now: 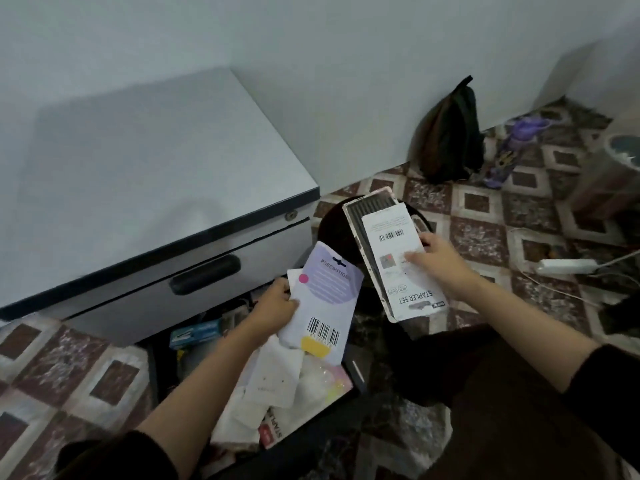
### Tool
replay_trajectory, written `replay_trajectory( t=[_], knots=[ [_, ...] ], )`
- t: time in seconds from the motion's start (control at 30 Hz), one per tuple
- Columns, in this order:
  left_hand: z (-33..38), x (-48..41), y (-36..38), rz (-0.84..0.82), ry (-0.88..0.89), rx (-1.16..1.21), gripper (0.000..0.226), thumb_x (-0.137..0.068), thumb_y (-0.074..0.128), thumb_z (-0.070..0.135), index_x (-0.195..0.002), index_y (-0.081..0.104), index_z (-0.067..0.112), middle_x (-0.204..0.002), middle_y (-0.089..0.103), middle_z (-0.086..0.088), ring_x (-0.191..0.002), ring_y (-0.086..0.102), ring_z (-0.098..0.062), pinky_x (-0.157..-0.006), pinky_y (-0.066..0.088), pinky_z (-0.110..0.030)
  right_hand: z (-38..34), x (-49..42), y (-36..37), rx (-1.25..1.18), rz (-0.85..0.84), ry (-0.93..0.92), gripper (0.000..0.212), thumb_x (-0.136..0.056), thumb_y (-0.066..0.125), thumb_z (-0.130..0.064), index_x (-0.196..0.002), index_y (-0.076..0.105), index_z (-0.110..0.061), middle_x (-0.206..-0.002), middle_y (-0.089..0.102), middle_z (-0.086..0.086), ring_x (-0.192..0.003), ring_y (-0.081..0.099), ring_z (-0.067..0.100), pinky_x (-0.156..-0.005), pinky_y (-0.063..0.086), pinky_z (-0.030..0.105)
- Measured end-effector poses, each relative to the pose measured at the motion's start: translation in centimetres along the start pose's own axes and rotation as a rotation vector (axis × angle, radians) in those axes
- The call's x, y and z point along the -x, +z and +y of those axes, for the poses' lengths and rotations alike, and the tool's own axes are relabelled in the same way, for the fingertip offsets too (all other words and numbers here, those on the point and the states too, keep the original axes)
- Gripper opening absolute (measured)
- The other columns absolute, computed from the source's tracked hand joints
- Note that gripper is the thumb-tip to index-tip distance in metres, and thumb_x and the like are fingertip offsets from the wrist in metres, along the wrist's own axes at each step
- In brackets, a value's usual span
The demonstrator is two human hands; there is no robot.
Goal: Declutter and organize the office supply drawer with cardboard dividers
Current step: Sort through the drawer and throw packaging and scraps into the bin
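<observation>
Drawer (166,358) clutter is being lifted out: left hand (277,306) grip holding a purple card (325,299), right hand (440,258) grip holding a stapler pack (391,258), best sorted beside the drawer first.

Open drawer (162,368), crammed with papers, possibly stapler box (195,332)

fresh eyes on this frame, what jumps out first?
The two hands mid-frame, each holding packaging: the left hand grips a lilac card with a barcode, the right hand a stapler set pack held over a dark round bin. Below them, the open drawer is crammed with loose white papers under the grey cabinet.
</observation>
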State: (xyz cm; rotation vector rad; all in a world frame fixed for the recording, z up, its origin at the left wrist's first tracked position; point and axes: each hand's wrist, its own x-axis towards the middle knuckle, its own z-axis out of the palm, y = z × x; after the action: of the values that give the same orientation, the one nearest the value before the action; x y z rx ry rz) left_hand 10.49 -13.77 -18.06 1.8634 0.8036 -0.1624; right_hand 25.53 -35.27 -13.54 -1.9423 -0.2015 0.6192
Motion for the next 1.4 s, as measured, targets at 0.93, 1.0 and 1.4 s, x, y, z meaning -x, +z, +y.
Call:
replay_trajectory(
  t=[0.93, 1.0, 1.4],
  knots=[
    [4.6, -11.9, 7.2, -0.062, -0.048, 0.066, 0.017, -0.097, 0.047, 0.017, -0.112, 0.054, 0.013, -0.115, 0.059, -0.008, -0.088, 0.058, -0.017, -0.076, 0.044, -0.028, 3.1, -11.9, -2.9, -0.086, 0.073, 0.284, 0.025, -0.091, 0.034, 0.008, -0.106, 0.054, 0.004, -0.105, 0.062, 0.018, -0.084, 0.061, 0.032, -0.065, 0.052, 0.037],
    [4.4, -11.4, 6.4, -0.039, -0.022, 0.075, 0.011, -0.097, 0.047, 0.016, -0.105, 0.054, 0.015, -0.113, 0.06, -0.009, -0.087, 0.058, -0.017, -0.071, 0.043, -0.025, 3.1, -12.4, -1.8, -0.081, 0.074, 0.29, 0.03, -0.091, 0.037, 0.006, -0.115, 0.054, 0.006, -0.11, 0.062, 0.02, -0.089, 0.061, 0.032, -0.072, 0.053, 0.04],
    [1.8, -6.4, 2.2, -0.062, 0.005, -0.008, 0.019, -0.095, 0.051, 0.017, -0.112, 0.057, 0.011, -0.098, 0.063, -0.007, -0.091, 0.061, -0.023, -0.084, 0.048, -0.034, 3.9, -10.9, 2.9, 0.293, 0.026, 0.284, 0.025, -0.092, 0.053, -0.009, -0.109, 0.062, 0.006, -0.11, 0.061, 0.025, -0.105, 0.056, 0.038, -0.09, 0.047, 0.045]
  ],
)
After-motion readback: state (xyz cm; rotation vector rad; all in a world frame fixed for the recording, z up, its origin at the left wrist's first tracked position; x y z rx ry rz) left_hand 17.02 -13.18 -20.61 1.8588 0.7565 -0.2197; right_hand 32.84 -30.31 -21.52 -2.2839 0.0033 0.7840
